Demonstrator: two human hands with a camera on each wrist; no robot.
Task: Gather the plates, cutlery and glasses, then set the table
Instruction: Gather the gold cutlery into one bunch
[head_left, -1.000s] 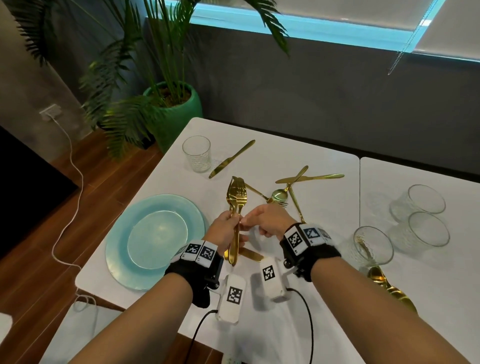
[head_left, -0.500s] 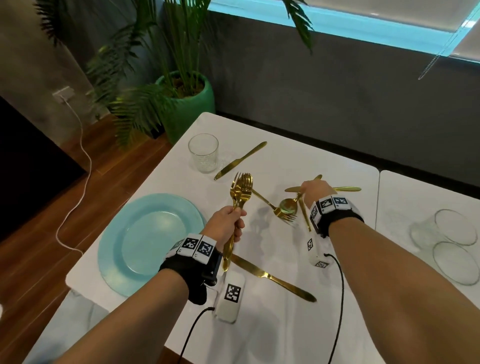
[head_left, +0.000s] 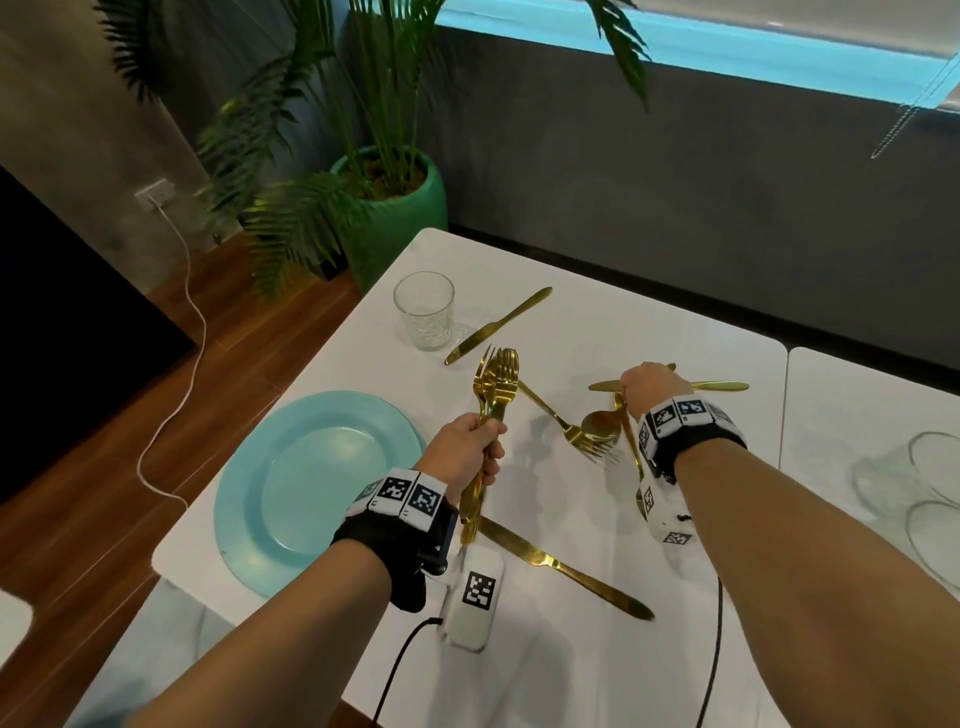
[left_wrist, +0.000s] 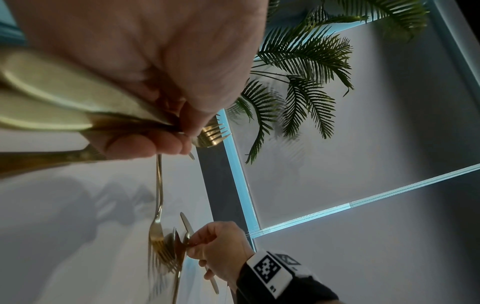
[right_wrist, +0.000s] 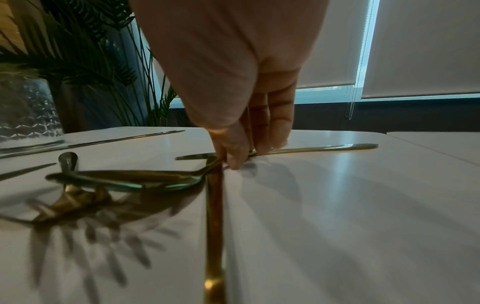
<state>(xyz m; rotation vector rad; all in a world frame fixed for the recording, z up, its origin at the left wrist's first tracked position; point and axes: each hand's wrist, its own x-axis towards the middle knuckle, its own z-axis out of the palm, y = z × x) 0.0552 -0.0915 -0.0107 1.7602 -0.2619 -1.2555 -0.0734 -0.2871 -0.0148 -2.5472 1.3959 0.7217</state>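
My left hand (head_left: 470, 448) grips a bundle of gold forks and spoons (head_left: 496, 382) upright above the white table (head_left: 701, 322); the bundle's handles (left_wrist: 52, 102) fill the left wrist view. My right hand (head_left: 652, 383) reaches down onto crossed gold cutlery, and its fingertips (right_wrist: 233, 162) pinch the handle of a gold spoon (right_wrist: 124, 181) whose bowl (head_left: 600, 426) rests on a lying fork (head_left: 561, 421). A gold knife (head_left: 722, 385) lies under that hand. A light blue plate (head_left: 317, 483) sits to the left of my left hand.
A clear glass (head_left: 423, 317) and a gold knife (head_left: 498, 325) lie at the far left of the table, and another knife (head_left: 566, 569) lies near the front edge. Empty glasses (head_left: 930, 483) stand on the right table. A potted palm (head_left: 395, 218) stands beyond the corner.
My right hand left my left hand and moved right and away onto the crossed cutlery. My left hand kept the bundle upright.
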